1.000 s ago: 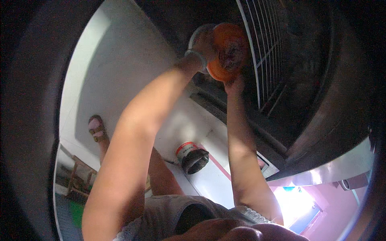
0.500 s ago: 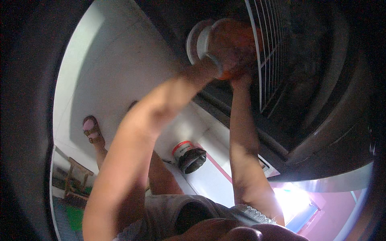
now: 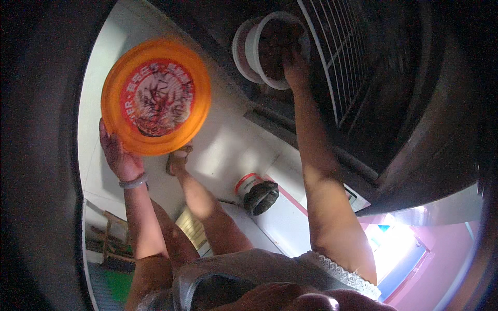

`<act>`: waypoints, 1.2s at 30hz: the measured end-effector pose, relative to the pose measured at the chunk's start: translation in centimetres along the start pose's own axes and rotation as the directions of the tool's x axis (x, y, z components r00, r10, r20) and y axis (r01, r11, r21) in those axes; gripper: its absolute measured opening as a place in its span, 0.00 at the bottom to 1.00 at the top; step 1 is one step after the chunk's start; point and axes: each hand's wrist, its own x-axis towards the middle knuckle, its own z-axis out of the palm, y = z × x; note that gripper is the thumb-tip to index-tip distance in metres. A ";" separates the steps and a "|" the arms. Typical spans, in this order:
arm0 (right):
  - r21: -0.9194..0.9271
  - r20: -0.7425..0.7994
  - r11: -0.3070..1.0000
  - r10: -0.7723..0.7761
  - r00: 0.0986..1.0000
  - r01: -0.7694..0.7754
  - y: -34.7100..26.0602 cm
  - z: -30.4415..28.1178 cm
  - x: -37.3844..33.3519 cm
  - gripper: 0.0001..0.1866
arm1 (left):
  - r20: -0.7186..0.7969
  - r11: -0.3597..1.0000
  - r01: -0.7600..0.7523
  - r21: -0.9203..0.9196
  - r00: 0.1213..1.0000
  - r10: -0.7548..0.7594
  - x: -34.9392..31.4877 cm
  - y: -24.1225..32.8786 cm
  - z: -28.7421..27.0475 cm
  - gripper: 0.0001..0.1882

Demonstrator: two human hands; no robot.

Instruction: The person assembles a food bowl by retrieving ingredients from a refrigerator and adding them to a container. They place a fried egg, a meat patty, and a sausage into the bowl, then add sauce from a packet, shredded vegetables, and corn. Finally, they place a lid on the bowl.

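Pale floor ran under everything, w/ a dark recess at upper R & a white wire rack slanting thru it. L hand held the orange lid by its lower-L edge, printed face up, out over the floor & well apart from the white tub. R hand was at the tub's R rim, fingers over or just inside; couldn't tell if gripping, b/c too dim. Tub sat uncovered nr the rack, mouth tipped toward the camera, dark contents showing; a 2nd pale rim showed just behind it.

Main risk, imo: tub tilting further & spilling, b/c only one hand was on it & that grip was unclear. Also poss. the rim catching on the rack, as they were v. close. Lid could slip too, since it was held at one edge only, & would land on the floor or nr the bin.

Vs. 1 sec earlier: lid was up at the tub w/ both hands nr it; now it was off to the L, tub mouth exposed.
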 end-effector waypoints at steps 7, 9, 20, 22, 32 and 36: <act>0.041 -0.050 0.991 0.129 0.990 -0.127 -5.3 -1.7 7.4 0.22 | -0.010 1.000 0.010 0.022 1.000 -0.010 -1.6 0.7 0.0 0.34; 0.132 -0.046 0.977 0.176 0.983 -0.169 -5.8 -2.2 8.4 0.21 | 0.013 0.999 0.029 0.022 1.000 -0.029 -2.2 1.1 0.6 0.34; 0.733 0.138 0.578 0.389 0.911 -0.358 -8.1 -2.1 8.4 0.19 | 0.123 0.992 0.112 -0.061 0.987 -0.104 -1.5 0.8 4.0 0.38; 0.813 0.175 0.454 0.407 0.896 -0.365 -8.4 -3.0 8.1 0.19 | 0.180 0.993 0.079 -0.090 0.982 -0.062 -0.4 -0.9 5.2 0.35; 0.949 0.307 -0.132 0.576 0.757 -0.285 -6.9 -7.3 -12.2 0.10 | 0.446 0.996 -0.053 0.073 0.895 0.015 6.3 -9.7 19.4 0.17; 0.911 0.402 -0.172 0.565 0.721 -0.373 -5.1 -10.5 -26.5 0.14 | 0.385 0.862 -0.240 0.446 0.921 0.057 5.6 -12.4 26.2 0.16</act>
